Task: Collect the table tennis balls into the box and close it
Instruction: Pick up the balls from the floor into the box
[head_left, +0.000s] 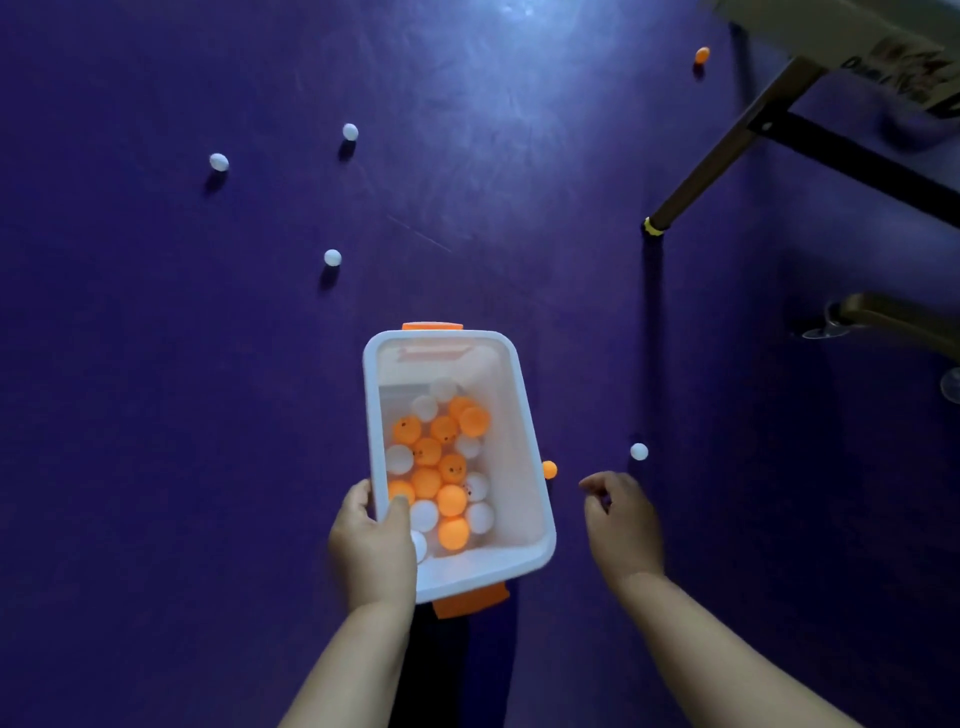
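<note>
A white plastic box (524, 441) with orange clips holds several orange and white balls; no lid is on it. My left hand (371, 540) grips its near-left rim, thumb inside. My right hand (621, 512) hovers to the right of the box with fingers loosely curled and nothing in it. An orange ball (549, 470) lies on the floor by the box's right side, partly hidden by it. A white ball (639, 451) lies just beyond my right hand. Three more white balls (332, 257) (218, 161) (350, 131) lie far left, and an orange ball (702, 54) lies at the top right.
The floor (156, 364) is dark purple. A table leg (691, 192) with a yellow foot slants down at the right, under a tabletop edge (841, 31). Another piece of furniture (893, 317) juts in at the right edge.
</note>
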